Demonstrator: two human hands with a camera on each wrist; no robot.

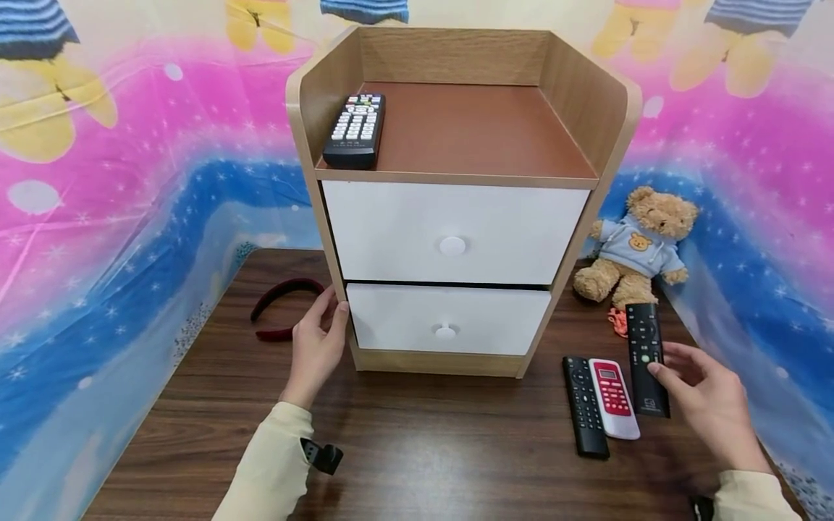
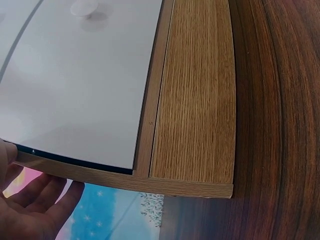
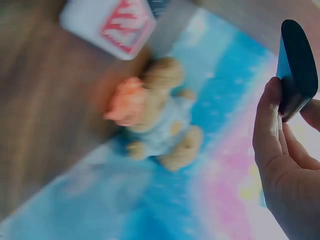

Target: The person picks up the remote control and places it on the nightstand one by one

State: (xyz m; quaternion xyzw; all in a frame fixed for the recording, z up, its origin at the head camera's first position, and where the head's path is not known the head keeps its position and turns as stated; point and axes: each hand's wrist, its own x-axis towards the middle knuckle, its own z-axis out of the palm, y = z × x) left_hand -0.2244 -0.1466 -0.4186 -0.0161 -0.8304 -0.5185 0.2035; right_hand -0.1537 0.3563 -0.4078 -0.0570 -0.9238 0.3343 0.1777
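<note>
A small wooden cabinet [image 1: 434,365] with two white drawers stands in the middle. My left hand [image 1: 317,347] holds the edge of its left side panel, level with the lower drawer [image 1: 397,318]; in the left wrist view the thumb is at the front and the fingers lie along the outer side. My right hand [image 1: 710,398] grips a black remote control [image 1: 645,340], thumb over its buttons. Just left of it, a white remote with a red face [image 1: 625,427] and another black remote [image 1: 584,405] lie side by side on the table. Both drawers are closed.
A large black remote [image 1: 355,134] with white keys lies on the cabinet's brown top, at the left. Beside the cabinet are a dark red headband [image 1: 287,286] on the left, a teddy bear [image 1: 638,246] and an orange item [image 1: 617,322] on the right. Patterned cloth [image 1: 163,181] surrounds the table.
</note>
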